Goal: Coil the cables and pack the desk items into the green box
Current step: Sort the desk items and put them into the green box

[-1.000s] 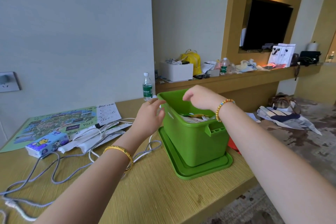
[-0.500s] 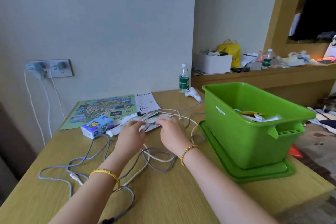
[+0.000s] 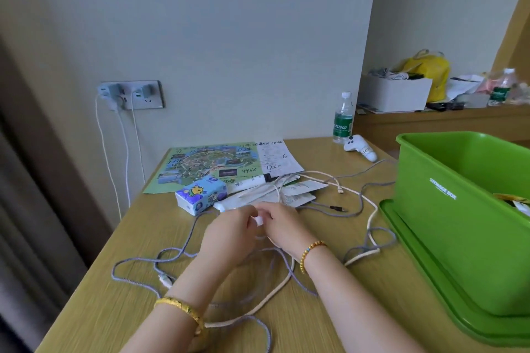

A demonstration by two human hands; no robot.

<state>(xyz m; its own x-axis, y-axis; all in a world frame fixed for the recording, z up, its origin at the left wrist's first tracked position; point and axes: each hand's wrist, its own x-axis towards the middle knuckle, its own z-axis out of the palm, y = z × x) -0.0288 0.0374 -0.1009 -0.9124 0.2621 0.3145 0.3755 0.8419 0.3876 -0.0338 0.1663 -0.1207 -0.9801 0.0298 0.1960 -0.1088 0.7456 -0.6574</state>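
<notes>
Fingers: both sets curl together around a small white piece (image 3: 259, 220), possibly a plug end; blur hides exactly who pinches it.
Left hand (image 3: 229, 233): low over the desk, fingertips meeting the right's.
Right hand (image 3: 282, 225): curled inward, touching the same piece.
Cables: a white cable (image 3: 370, 209) and a grey braided cable (image 3: 134, 262) sprawl loose and tangled around the wrists.
Handling: light, limp, prone to snagging; best taken near a plug, then looped.
Other items: tissue pack (image 3: 200, 193), map (image 3: 205, 163), white controller (image 3: 360, 147), water bottle (image 3: 342, 117).
Green box (image 3: 447, 209): at the right on the desk (image 3: 120, 309), resting on its lid (image 3: 424, 272), partly filled.
</notes>
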